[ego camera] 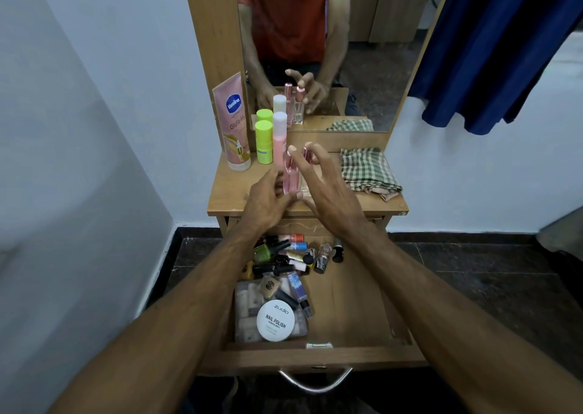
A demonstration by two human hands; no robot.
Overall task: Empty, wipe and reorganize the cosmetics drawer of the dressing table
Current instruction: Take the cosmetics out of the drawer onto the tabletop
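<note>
Cosmetics drawer [356, 312] pulled open below the table [230, 197], nail polish bottles heaped at its back-left. White tub [275, 320] inside reads "zudio NAIL POLISH". Left hand [268, 197] grips a pink perfume bottle [291, 178] upright on the table; right hand [328, 189] fingers spread, released; a second bottle behind it is mostly hidden. "Vaseline" tube [235, 123] leans by the mirror [362, 66]. Checked cloth [367, 170] at right. Pale blue walls.

From my feed I read "Vaseline" in a blue badge on the pink tube [233, 123] leaning at the tabletop's [315, 203] back left, with "Gluta-Hy" partly legible beneath. In the open drawer [353, 306], the round white tub [276, 320] reads "zudio" and "NAIL POLISH"; its smaller lines are too fine to read.
</note>
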